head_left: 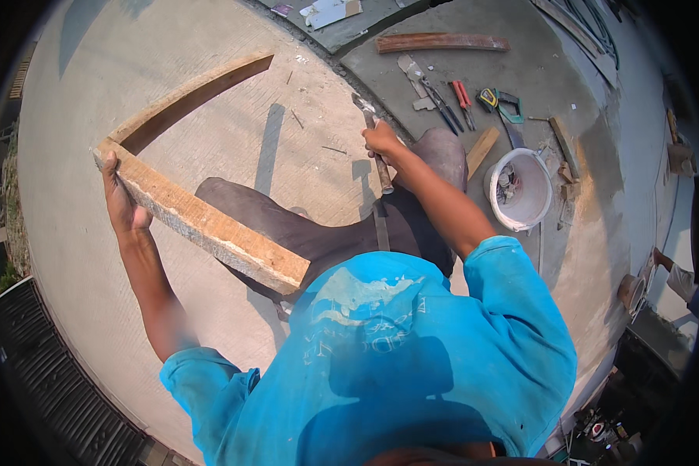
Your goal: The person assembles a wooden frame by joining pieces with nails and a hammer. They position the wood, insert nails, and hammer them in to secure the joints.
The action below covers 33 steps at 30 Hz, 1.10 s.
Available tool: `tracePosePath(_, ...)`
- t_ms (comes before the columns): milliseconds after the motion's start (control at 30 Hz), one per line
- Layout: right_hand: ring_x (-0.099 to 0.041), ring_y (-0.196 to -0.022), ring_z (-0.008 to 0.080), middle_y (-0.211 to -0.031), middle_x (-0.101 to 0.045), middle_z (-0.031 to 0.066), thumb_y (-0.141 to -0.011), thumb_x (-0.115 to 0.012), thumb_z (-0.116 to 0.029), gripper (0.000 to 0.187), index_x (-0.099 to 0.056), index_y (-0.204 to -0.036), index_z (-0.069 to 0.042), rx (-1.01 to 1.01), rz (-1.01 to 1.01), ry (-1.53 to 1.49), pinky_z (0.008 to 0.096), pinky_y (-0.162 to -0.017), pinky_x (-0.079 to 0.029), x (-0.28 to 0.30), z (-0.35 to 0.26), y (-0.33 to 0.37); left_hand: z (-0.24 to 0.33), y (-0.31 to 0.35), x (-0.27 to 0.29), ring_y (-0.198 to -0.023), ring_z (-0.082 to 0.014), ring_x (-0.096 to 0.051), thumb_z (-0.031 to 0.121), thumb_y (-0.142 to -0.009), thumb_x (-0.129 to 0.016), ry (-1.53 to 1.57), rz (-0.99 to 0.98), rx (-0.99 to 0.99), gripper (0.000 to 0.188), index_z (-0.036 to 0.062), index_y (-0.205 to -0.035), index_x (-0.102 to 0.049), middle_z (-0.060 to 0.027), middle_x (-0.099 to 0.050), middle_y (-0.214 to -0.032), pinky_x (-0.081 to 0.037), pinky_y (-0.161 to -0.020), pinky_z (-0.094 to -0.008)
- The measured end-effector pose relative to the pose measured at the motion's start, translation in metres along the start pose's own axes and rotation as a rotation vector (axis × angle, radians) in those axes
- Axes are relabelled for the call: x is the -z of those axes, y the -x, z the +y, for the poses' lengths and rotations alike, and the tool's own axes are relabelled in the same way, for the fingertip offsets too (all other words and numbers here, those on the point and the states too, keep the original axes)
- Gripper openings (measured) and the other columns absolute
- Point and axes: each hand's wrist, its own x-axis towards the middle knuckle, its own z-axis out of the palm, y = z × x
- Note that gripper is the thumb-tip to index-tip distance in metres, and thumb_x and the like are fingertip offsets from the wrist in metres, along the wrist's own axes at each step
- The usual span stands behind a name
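My left hand (124,200) grips the corner of two wooden beams that meet at an angle. The nearer beam (210,221) has a pale, crusted side and slants down to the right over my leg. Its partner, the farther beam (198,97), runs up and to the right from that corner. My right hand (382,141) is closed around the handle of a hammer (370,116), held above my knees with its head pointing away from me. The hammer and the beams are apart. Loose nails (334,149) lie on the concrete beyond my knees.
Right of my knee stands a whitish bucket (520,190) with bits inside. Past it lie a handsaw (509,116), red-handled pliers (463,99), a dark long-handled cutting tool (441,106), wood offcuts (483,152) and a reddish plank (443,43). Another person's hand (662,259) shows at far right.
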Motion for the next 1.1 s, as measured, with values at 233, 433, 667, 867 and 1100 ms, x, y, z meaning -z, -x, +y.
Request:
tracePosePath(233, -0.067, -0.104, 0.0377, -0.120, -0.064, 0.0244, -0.096, -0.062, -0.027, 0.050, -0.048, -0.134, 0.001, 0.090, 0.279, 0.499, 0.0460, -0.091, -0.055, -0.075, 0.075, -0.072, -0.016, 0.049, 0.065, -0.062, -0.0193, -0.063, 0.048, -0.098, -0.060, 0.212, 0.038, 0.188, 0.049, 0.0056, -0.123, -0.052, -0.0093, -0.061, -0.082, -0.057, -0.058, -0.0339)
tracePosePath(433, -0.059, -0.121, 0.0339, -0.143, -0.053, 0.0181, -0.099, -0.059, -0.052, 0.069, -0.041, -0.150, -0.009, 0.271, 0.011, -0.314, 0.0508, -0.097, -0.051, -0.059, 0.013, -0.083, -0.026, 0.068, 0.157, -0.074, -0.0258, -0.063, 0.051, -0.104, -0.044, 0.344, -0.300, 0.163, 0.058, 0.0042, -0.140, -0.042, -0.0170, -0.058, -0.099, -0.058, -0.063, -0.0385)
tracePosePath(667, -0.059, -0.122, 0.0257, -0.135, -0.058, 0.0110, -0.104, -0.053, -0.051, 0.063, -0.041, -0.154, -0.015, 0.596, -0.623, -1.181, 0.0508, -0.104, -0.049, -0.001, -0.102, 0.031, -0.082, 0.080, 0.206, -0.085, -0.0375, -0.065, 0.051, -0.105, -0.042, 0.595, -0.570, 0.387, 0.067, 0.0042, -0.151, -0.028, -0.0257, -0.056, -0.111, -0.059, -0.075, -0.0495)
tracePosePath(867, -0.067, -0.107, 0.0248, -0.126, -0.065, 0.0067, -0.100, -0.063, -0.033, 0.040, -0.064, -0.137, -0.016, 0.571, -0.316, -0.862, 0.0449, -0.093, -0.054, 0.031, -0.092, 0.040, -0.078, 0.097, 0.204, -0.086, -0.0346, -0.063, 0.055, -0.106, -0.040, 0.421, -0.635, 0.280, 0.067, 0.0037, -0.148, -0.033, -0.0221, -0.055, -0.114, -0.057, -0.073, -0.0445)
tracePosePath(1100, -0.064, -0.104, 0.0267, -0.112, -0.064, 0.0108, -0.089, -0.070, -0.014, 0.035, -0.065, -0.123, -0.011, 0.338, 1.209, 0.025, 0.0410, -0.086, -0.053, 0.118, 0.103, 0.043, 0.027, 0.072, 0.172, -0.079, -0.0285, -0.062, 0.054, -0.106, -0.042, 0.045, -0.384, 0.065, 0.059, 0.0048, -0.139, -0.044, -0.0166, -0.056, -0.110, -0.056, -0.065, -0.0389)
